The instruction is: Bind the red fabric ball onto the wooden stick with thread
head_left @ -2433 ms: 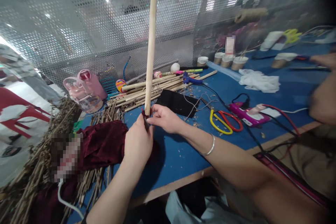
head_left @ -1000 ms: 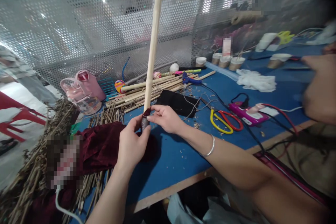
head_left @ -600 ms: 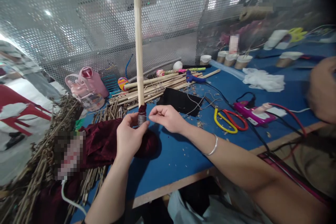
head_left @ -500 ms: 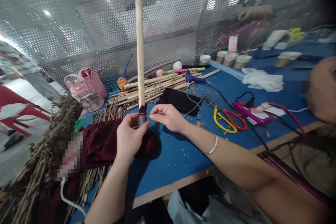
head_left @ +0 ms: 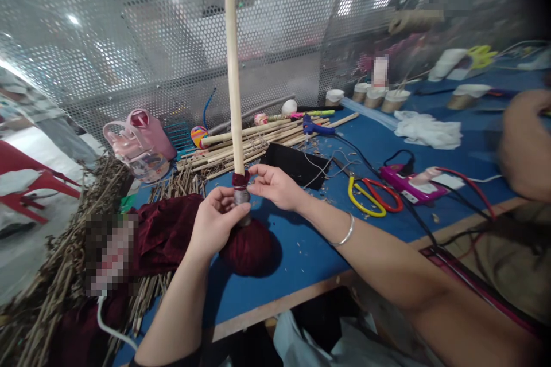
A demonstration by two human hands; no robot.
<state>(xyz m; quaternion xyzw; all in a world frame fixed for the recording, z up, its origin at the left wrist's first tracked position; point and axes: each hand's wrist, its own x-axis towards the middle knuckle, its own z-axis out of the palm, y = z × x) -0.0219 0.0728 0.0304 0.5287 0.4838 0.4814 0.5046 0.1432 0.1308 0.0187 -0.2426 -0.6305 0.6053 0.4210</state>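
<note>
An upright pale wooden stick (head_left: 233, 69) rises from a round dark red fabric ball (head_left: 248, 249) on the blue table. Grey thread (head_left: 242, 198) is wound around the neck between them, with a red fabric frill above it. My left hand (head_left: 217, 221) wraps its thumb and fingers round this thread-wound neck. On the other side, my right hand (head_left: 273, 186) is pinched close to the frill; the thread at its fingertips is too fine to make out clearly. A silver bangle is on my right wrist.
Dark red cloth (head_left: 167, 229) and dry twigs (head_left: 64, 241) lie left. Behind are wooden sticks (head_left: 275, 135), a black sheet (head_left: 295, 165) and a glue gun (head_left: 316, 126). Scissors (head_left: 365, 198) and a purple power strip (head_left: 411, 184) lie right, near a person's arm (head_left: 525, 146).
The stick's base and the neck have shifted slightly right and tilted, showing more of the red ball. My left hand has moved right with them, and my right fingers are closer to the stick.
</note>
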